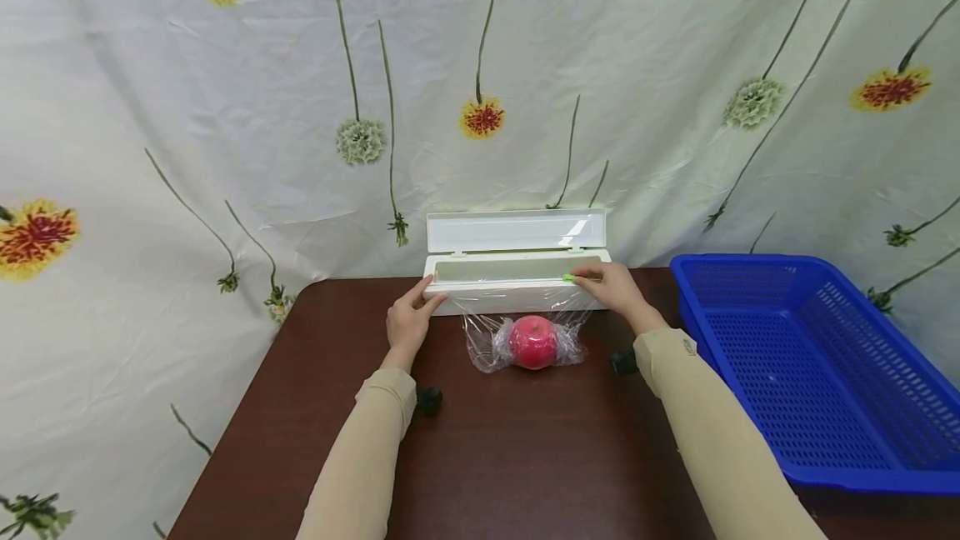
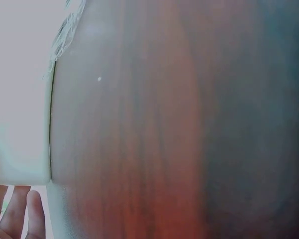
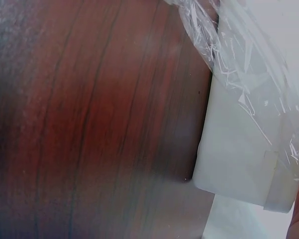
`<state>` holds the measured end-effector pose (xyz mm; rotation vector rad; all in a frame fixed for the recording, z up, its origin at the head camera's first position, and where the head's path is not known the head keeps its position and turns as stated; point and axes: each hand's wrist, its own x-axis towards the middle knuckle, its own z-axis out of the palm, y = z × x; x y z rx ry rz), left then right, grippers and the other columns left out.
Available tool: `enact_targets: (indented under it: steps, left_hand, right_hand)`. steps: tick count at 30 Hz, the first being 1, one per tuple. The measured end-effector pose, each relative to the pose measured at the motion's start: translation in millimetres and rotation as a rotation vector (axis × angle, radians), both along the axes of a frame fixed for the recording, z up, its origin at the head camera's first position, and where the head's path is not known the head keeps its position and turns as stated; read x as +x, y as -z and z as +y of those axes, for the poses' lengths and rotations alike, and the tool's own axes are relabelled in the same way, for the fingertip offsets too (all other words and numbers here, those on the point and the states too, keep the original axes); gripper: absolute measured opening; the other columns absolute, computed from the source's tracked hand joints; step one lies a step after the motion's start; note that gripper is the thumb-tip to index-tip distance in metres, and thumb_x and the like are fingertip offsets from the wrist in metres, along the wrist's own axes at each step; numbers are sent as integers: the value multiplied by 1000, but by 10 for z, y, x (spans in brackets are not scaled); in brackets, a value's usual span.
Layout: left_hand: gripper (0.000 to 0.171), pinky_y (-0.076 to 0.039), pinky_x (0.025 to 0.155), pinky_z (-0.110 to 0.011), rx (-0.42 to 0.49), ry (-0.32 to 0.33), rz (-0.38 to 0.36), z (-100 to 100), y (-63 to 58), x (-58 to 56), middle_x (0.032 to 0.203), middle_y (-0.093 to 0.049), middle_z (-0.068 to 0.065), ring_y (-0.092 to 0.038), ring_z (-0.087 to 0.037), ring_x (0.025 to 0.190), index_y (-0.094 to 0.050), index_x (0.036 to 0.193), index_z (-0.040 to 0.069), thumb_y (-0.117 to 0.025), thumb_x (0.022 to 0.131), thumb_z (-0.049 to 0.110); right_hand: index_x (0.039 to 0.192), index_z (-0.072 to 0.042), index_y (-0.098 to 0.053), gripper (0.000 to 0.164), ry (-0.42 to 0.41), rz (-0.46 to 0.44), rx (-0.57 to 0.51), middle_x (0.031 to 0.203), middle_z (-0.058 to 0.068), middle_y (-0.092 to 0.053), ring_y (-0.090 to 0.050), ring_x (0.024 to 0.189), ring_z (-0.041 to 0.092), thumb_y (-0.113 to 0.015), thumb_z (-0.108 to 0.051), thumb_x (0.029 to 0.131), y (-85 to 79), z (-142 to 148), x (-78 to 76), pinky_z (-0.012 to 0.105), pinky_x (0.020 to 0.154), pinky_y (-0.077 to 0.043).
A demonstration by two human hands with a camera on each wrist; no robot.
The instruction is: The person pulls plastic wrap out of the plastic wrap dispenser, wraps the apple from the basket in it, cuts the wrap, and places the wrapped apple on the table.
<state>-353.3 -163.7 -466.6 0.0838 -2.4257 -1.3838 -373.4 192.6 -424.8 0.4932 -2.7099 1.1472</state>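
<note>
A long white cling film dispenser box [image 1: 491, 303] stands at the table's back edge, its lid [image 1: 517, 232] raised. Clear cling film [image 1: 483, 348] hangs over the front of the box and reaches a red apple-like fruit [image 1: 533, 342], which is wrapped in it. My left hand [image 1: 407, 323] grips the box's left end; in the left wrist view its fingers [image 2: 35, 214] show beyond that end. With thumb and fingertips my right hand [image 1: 611, 288] pinches a small bright green slider [image 1: 568, 277] on the box's front rim, toward the right end.
A blue plastic basket [image 1: 840, 473] stands at the right side of the dark brown table [image 1: 525, 457]. Behind the table hangs a white flowered cloth [image 1: 285, 90]. Black wrist cameras [image 1: 429, 401] sit beneath the sleeves.
</note>
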Motion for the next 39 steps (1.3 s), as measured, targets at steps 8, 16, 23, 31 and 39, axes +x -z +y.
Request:
enact_targets:
  steps: [8,16,23,31,39]
  left_hand:
    - [53,-42,63,-33,-28,-9,19,1,-10,-11,104,-69,-9,-58,-26,69,-59,129,28,-73,79,42]
    - [53,-40,61,-31,-29,-14,21,7,-25,-26,103,-70,-8,-55,-24,65,-59,129,28,-73,79,42]
    - [53,-42,65,-33,-20,-15,20,-12,-13,-29,105,-69,-9,-59,-25,73,-59,129,29,-73,79,41]
    - [52,-46,71,-37,-10,-12,11,-20,-3,-25,110,-67,-9,-63,-26,86,-59,128,29,-73,79,41]
    - [52,-37,59,-31,-32,-25,5,5,4,-31,96,-70,-9,-52,-24,61,-59,128,30,-72,79,42]
  right_hand:
    - [108,-1,-69,24,15,3,4,107,16,-67,-61,101,32,-63,-17,91,5,14,-6,45,82,-49]
    - [110,-2,-69,27,22,5,0,108,16,-66,-62,99,32,-63,-21,91,19,43,-11,44,81,-50]
    - [108,-3,-70,25,33,55,34,106,15,-67,-62,99,31,-65,-20,90,25,75,-24,45,81,-49]
    - [109,-3,-70,24,58,68,25,107,16,-67,-63,98,31,-64,-18,90,65,88,3,44,79,-50]
    - [108,-3,-70,24,75,82,29,106,16,-67,-62,98,31,-65,-19,90,64,125,46,45,80,-50]
